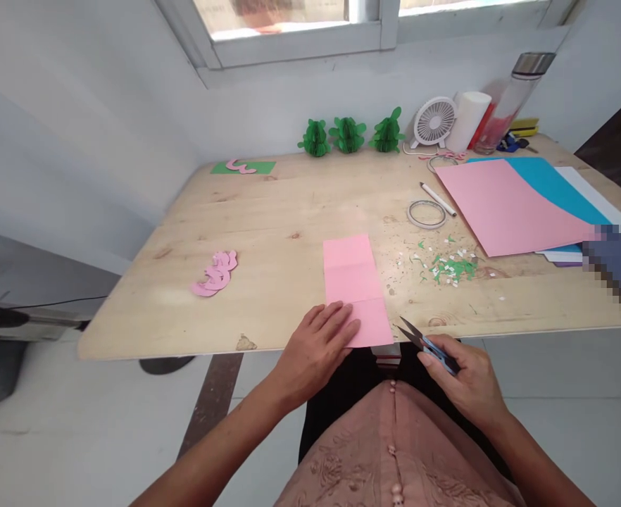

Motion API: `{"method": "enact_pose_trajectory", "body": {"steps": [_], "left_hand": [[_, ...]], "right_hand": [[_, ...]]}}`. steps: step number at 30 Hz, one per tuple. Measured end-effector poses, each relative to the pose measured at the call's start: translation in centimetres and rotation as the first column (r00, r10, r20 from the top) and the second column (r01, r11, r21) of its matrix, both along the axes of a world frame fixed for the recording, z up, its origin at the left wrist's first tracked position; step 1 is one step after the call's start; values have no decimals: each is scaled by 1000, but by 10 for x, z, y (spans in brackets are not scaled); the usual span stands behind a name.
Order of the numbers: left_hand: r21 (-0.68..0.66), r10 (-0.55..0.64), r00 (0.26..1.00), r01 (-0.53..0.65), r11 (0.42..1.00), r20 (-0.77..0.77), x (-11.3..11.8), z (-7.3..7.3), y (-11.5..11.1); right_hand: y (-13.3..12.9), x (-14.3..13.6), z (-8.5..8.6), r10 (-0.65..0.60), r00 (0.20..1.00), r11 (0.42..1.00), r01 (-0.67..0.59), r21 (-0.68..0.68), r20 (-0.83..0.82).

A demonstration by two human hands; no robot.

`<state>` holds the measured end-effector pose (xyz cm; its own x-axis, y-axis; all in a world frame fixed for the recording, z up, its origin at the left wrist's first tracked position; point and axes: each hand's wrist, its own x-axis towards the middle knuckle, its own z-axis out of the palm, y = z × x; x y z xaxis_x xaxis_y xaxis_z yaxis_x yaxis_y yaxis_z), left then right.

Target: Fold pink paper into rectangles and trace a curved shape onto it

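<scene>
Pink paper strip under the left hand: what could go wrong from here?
The snips in the right hand have parted blades near a corner of the pink paper strip; a slip might nick it. That end lies at the edge of the table and could crease there under the left hand.

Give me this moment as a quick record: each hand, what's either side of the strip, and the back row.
Left hand: fingers resting on creased pink strip, near end
Right hand: holding snips, blades apart
Left of strip: pink cut-outs
Right of strip: green-and-white scraps, large pink sheet
Back row: three green paper figures, white fan
</scene>
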<state>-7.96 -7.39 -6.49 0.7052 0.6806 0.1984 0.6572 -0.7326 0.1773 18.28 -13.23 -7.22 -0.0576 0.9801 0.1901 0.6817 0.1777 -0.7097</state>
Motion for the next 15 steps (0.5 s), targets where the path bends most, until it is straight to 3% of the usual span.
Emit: {"method": "enact_pose_trajectory", "body": {"steps": [3, 5, 10, 12, 15], "left_hand": [[-102, 41, 969, -16, 995, 244, -4, 6, 4], [-259, 167, 906, -67, 964, 389, -6, 14, 7], [-623, 574, 650, -192, 758, 498, -10, 44, 18], [-710, 657, 557, -162, 685, 508, -12, 55, 22], [-810, 695, 532, -27, 585, 484, -14, 67, 25]], "right_hand": [[5, 0, 3, -17, 999, 1000, 17, -12, -43], [8, 0, 6, -36, 996, 999, 34, -20, -85], [14, 0, 19, -135, 978, 988, 122, -91, -158], [16, -1, 25, -161, 966, 983, 138, -123, -203], [20, -2, 32, -176, 935, 976, 124, -181, -308]]}}
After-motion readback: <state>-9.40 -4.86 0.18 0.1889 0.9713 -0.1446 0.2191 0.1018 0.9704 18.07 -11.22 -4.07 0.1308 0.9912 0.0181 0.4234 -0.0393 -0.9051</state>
